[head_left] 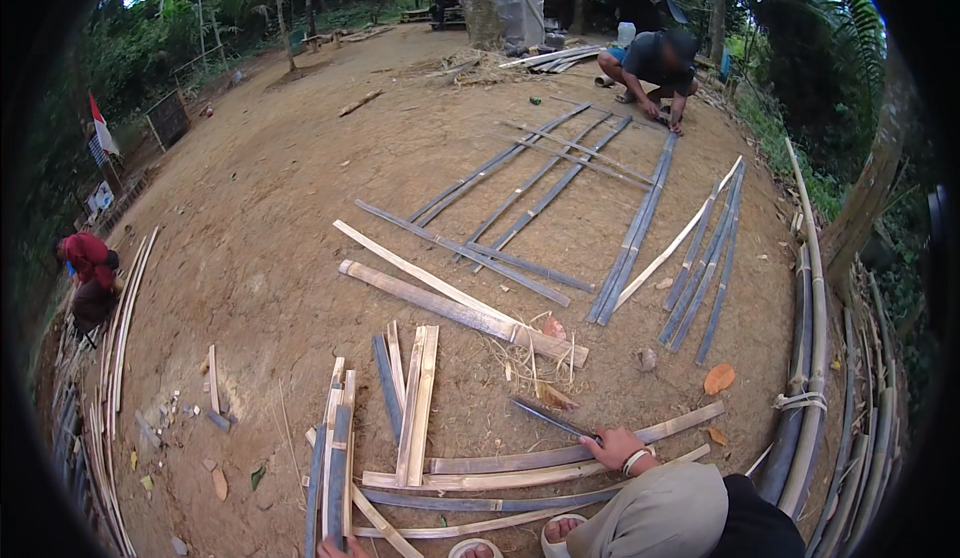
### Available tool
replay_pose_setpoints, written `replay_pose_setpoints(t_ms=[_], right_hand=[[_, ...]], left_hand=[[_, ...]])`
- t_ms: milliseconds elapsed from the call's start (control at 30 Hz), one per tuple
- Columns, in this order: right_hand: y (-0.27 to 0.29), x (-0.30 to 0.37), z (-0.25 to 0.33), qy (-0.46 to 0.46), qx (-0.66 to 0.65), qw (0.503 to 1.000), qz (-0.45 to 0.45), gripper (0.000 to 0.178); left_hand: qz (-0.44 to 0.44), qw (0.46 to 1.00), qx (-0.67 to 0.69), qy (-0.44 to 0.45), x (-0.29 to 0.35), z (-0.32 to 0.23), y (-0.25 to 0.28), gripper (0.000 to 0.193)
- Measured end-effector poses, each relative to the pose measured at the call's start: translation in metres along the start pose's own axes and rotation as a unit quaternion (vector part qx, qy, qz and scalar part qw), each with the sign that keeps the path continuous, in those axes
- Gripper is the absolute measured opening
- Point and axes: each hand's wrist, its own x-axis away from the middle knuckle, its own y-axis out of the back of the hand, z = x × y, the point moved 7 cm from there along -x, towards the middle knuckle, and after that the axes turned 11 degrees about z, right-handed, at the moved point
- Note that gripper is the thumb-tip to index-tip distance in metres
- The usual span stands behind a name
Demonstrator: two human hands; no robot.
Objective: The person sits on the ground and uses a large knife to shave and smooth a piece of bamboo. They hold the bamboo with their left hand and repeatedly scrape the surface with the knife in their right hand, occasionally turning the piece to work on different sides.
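My right hand (613,449), with a pale band at the wrist, is closed around the handle of a long dark-bladed knife (550,419). Its blade points away to the left, above split bamboo strips (480,482) lying crosswise before my feet. At the lower edge my left hand (343,549) is only partly in view, its fingers closed about the near end of an upright-lying bamboo strip (341,458) in a small bundle. Beside that bundle lie shorter split pieces (417,408). Farther out rests a wide half-round bamboo length (450,310) with shavings (530,363) around its right end.
Ahead, dark bamboo strips (540,188) lie in a crossed frame on bare soil. A person (655,66) squats at its far right corner; another (90,273) sits far left. Long bamboo poles (800,388) line the right side. More strips (705,258) fan out near them.
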Motion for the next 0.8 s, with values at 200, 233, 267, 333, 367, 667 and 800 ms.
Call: replay_pose_setpoints(t_ms=[200,233,267,333,367,667,800], right_hand=[[-0.001,0.000,0.001,-0.001,-0.011,1.000,-0.004,0.064],[-0.001,-0.001,0.001,0.004,-0.018,1.000,-0.006,0.064],[0.000,0.000,0.002,0.008,-0.018,1.000,-0.016,0.063],[0.002,0.001,0.004,0.016,-0.018,0.999,-0.034,0.060],[0.001,0.001,0.004,0.014,-0.019,0.999,-0.035,0.059],[0.003,0.004,0.005,-0.014,-0.012,1.000,0.002,0.063],[0.003,0.005,0.005,-0.023,-0.011,1.000,0.008,0.064]], left_hand=[[0.287,0.943,0.160,0.049,0.018,-0.047,-0.028,0.037],[0.306,0.934,0.175,0.052,0.016,-0.054,-0.031,0.037],[0.321,0.928,0.184,0.054,0.015,-0.059,-0.034,0.037],[0.341,0.918,0.196,0.056,0.015,-0.065,-0.039,0.037],[0.346,0.915,0.200,0.058,0.015,-0.068,-0.041,0.037],[0.378,0.894,0.229,0.075,0.018,-0.072,-0.045,0.037],[0.383,0.888,0.239,0.085,0.023,-0.067,-0.043,0.037]])
